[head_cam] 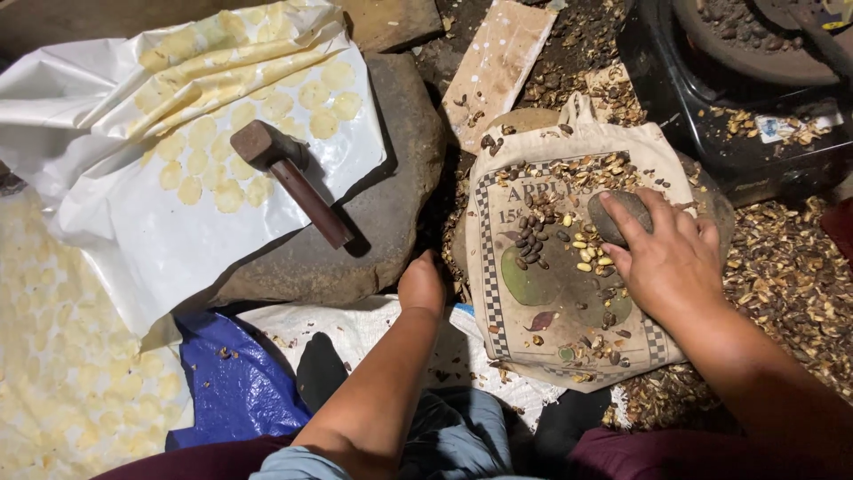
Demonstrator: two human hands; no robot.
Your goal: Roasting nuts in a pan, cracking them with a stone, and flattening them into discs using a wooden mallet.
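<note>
My right hand (668,260) grips a small grey stone (619,215) and holds it over a printed cloth bag (569,293) spread on the ground. Dark roasted seeds (531,238) and pale shelled kernels (588,252) lie on the cloth just left of the stone. My left hand (421,283) rests between the cloth and a big flat rock (391,169); its fingers are hidden, curled down at the rock's edge. A wooden mallet (289,176) lies on white plastic sheet (169,222) over that rock, among flattened yellow discs (231,142).
Broken shells (791,284) litter the ground on the right. A black stove with a pan of seeds (746,53) stands at top right. A pale board (498,62) lies at top centre. Blue tarp (235,382) and more yellow discs (62,356) lie at left.
</note>
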